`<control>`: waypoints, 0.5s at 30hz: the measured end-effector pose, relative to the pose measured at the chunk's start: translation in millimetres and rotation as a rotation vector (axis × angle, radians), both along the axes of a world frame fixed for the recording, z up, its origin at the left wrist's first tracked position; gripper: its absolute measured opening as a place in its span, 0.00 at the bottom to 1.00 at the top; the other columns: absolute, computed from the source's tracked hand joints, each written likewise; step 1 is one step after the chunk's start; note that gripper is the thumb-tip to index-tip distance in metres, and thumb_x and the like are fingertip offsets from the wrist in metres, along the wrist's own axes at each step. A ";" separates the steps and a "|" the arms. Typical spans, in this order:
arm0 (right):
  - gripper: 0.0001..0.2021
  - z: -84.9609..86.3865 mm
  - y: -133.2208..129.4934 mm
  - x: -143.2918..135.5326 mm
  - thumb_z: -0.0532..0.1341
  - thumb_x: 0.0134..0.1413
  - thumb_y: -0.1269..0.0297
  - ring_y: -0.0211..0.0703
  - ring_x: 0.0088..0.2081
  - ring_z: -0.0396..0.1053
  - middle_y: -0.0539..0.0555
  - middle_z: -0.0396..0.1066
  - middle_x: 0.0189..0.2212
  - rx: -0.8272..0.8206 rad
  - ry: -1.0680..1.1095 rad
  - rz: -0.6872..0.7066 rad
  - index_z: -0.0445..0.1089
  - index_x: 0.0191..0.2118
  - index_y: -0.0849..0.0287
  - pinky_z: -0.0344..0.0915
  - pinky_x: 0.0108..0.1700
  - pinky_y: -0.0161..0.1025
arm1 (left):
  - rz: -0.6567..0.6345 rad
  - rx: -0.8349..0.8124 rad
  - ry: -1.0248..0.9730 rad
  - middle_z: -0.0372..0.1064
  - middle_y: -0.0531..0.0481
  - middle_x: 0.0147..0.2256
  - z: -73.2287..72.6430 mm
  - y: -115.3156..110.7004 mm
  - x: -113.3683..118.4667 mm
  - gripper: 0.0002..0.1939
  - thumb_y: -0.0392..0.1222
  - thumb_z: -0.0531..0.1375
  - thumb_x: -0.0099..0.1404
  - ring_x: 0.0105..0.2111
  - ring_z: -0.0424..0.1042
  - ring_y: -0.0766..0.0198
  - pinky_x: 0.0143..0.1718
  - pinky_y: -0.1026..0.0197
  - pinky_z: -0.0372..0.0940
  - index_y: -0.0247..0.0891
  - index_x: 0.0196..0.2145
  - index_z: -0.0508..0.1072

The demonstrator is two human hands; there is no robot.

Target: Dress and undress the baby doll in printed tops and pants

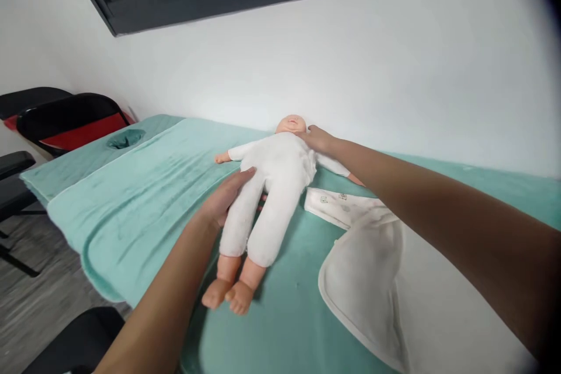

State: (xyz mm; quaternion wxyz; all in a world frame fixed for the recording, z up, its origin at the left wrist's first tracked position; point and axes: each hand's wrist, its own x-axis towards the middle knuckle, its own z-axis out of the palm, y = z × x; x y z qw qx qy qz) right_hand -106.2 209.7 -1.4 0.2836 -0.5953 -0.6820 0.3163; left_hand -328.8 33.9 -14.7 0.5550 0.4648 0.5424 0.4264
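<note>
Head view: looks down over the bed (287,330), both hands in sight.
Doll (283,158): face up on the bed, feet (239,297) toward the viewer, head (293,123) close to the wall (416,82).
Left hand (228,194): closed around one thigh, thumb on top, fingertips (264,197) showing between the legs (274,222).
Right hand (319,139): at the neck and shoulder; most fingers are hidden, so whether it grips or only rests cannot be told.
Head: judged the chief risk. It could tip back if raised unsupported; the cause would be a hold at the neck alone.
Wall: a knock to the head is possible if the doll is pushed away from the viewer; cause, scant room at that end.
Legs: the body could twist or roll; cause, one thigh held and the other leg free.
Arm (333,165): the one beside the right forearm (412,193) could snag; cause, the forearm crossing near its hand.
Cloth (362,263): spread beside the doll, partly behind that forearm; could be dragged or rucked if the forearm dips.
</note>
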 end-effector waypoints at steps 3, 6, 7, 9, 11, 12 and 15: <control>0.40 17.9 -21.0 38.0 0.62 0.53 0.42 0.59 0.55 0.70 0.72 0.66 0.59 0.038 -0.005 -0.032 0.60 0.62 0.69 0.67 0.53 0.47 | -0.074 0.024 -0.123 0.78 0.43 0.32 15.5 -16.4 34.6 0.26 0.58 0.56 0.66 0.32 0.77 0.53 0.34 0.48 0.74 0.32 0.49 0.71; 0.41 39.6 -54.2 101.9 0.59 0.55 0.40 0.61 0.58 0.67 0.70 0.63 0.61 0.084 -0.059 -0.087 0.57 0.64 0.66 0.65 0.57 0.51 | -0.104 0.024 -0.243 0.78 0.46 0.34 29.1 -43.5 93.0 0.26 0.57 0.60 0.63 0.29 0.76 0.57 0.33 0.51 0.74 0.39 0.53 0.68; 0.41 46.2 -68.1 127.0 0.58 0.55 0.39 0.62 0.58 0.66 0.69 0.62 0.62 0.091 -0.087 -0.107 0.57 0.65 0.66 0.64 0.57 0.52 | -0.115 0.021 -0.274 0.77 0.47 0.36 31.2 -53.9 115.6 0.27 0.57 0.61 0.62 0.29 0.76 0.57 0.33 0.51 0.74 0.42 0.54 0.67; 0.41 56.6 -98.7 178.3 0.57 0.56 0.37 0.62 0.58 0.66 0.69 0.62 0.62 0.087 -0.136 -0.154 0.56 0.66 0.64 0.64 0.57 0.54 | -0.142 0.001 -0.309 0.77 0.47 0.39 31.1 -75.6 161.0 0.29 0.58 0.62 0.61 0.29 0.76 0.57 0.33 0.51 0.74 0.45 0.56 0.65; 0.41 61.5 -130.0 226.2 0.57 0.55 0.36 0.63 0.55 0.68 0.69 0.65 0.61 0.080 -0.169 -0.204 0.58 0.65 0.62 0.65 0.56 0.55 | -0.181 -0.021 -0.322 0.76 0.46 0.43 26.8 -97.1 201.7 0.32 0.59 0.62 0.60 0.30 0.77 0.57 0.33 0.51 0.74 0.47 0.58 0.63; 0.41 61.3 -144.6 247.5 0.57 0.54 0.36 0.63 0.54 0.69 0.68 0.66 0.59 0.076 -0.178 -0.225 0.59 0.65 0.62 0.65 0.55 0.55 | -0.204 -0.029 -0.327 0.76 0.45 0.45 23.7 -107.2 219.1 0.33 0.59 0.63 0.59 0.31 0.77 0.56 0.32 0.52 0.73 0.47 0.59 0.62; 0.40 49.4 -178.1 296.4 0.57 0.54 0.35 0.61 0.51 0.71 0.67 0.71 0.55 0.062 -0.174 -0.260 0.62 0.63 0.60 0.67 0.52 0.53 | -0.267 -0.049 -0.338 0.75 0.41 0.47 12.9 -131.8 257.9 0.37 0.60 0.64 0.57 0.31 0.77 0.54 0.30 0.53 0.73 0.46 0.60 0.61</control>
